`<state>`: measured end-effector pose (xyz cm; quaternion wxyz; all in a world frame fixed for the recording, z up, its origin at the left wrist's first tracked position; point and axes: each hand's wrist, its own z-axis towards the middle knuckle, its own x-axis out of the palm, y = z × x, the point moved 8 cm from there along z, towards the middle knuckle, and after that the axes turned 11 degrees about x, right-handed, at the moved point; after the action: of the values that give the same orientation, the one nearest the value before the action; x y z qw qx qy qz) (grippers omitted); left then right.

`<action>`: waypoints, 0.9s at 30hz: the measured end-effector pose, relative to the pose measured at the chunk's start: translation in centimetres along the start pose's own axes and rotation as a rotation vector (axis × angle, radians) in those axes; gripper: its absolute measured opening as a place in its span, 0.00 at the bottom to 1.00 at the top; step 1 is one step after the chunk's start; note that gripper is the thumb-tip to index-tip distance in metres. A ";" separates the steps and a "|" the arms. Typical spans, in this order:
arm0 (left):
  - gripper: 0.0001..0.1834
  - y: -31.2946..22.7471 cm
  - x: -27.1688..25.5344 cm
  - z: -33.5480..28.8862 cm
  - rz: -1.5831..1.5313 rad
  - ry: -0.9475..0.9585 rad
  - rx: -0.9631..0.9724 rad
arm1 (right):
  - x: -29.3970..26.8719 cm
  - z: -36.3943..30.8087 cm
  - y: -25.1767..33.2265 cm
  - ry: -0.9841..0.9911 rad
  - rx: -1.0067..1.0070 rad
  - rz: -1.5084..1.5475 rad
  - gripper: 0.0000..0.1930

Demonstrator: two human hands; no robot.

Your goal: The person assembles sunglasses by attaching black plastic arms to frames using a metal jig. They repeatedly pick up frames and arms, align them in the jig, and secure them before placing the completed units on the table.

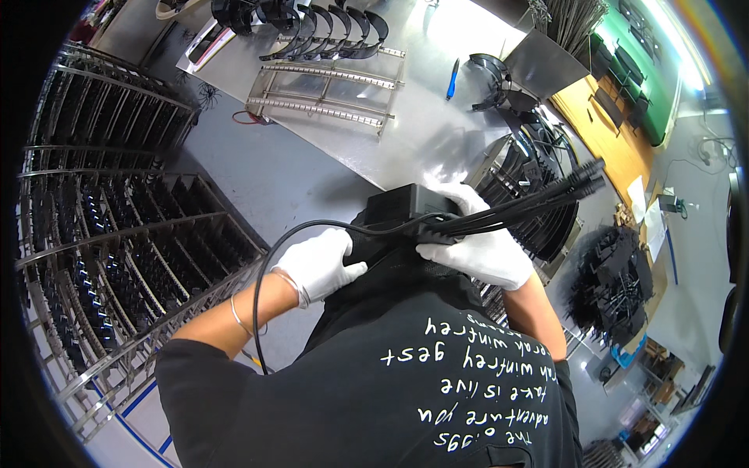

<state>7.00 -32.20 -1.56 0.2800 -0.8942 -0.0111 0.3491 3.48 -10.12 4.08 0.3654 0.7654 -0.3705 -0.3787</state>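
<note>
Both my hands wear white gloves, held in front of my waist. My right hand (488,253) is closed round a bundle of long thin black rods (530,204), thumb on the near side and fingers on the far side. The rods slant up to the right, their thicker ends bunched together. Close to their lower end is a black box (402,200), partly covering my body. My left hand (318,264) is beside this box on the left, thumb apart from the curved fingers, and nothing shows in it. A black cable (269,261) runs from the box, looping down past my left forearm.
A metal table (421,109) ahead bears a wire rack (324,92), curved black pieces (335,33), a blue pen (452,79) and a metal bin (546,64) of thin rods. Loaded racks (117,242) stand left. Fanned black strips (538,226) and a black pile (612,281) lie right.
</note>
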 end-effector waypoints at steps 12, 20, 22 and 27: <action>0.13 2.2 0.0 0.0 -0.162 -0.264 0.303 | 5.0 -2.4 1.6 0.146 -0.373 -0.522 0.32; 0.12 2.4 -1.9 -1.1 -0.368 -0.246 0.156 | 7.1 -1.1 2.7 0.183 -0.316 -0.855 0.26; 0.13 2.4 -1.9 -1.3 -0.478 -0.180 0.019 | 7.5 -1.0 2.7 0.306 -0.308 -0.773 0.27; 0.12 2.3 -2.4 -1.4 -0.378 -0.322 0.182 | 9.1 -1.2 1.8 0.241 -0.218 -0.764 0.34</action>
<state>5.68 -35.34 -0.41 0.4142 -0.7805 -0.1907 0.4278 7.98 -18.34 3.32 0.3181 0.8436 0.0280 -0.4318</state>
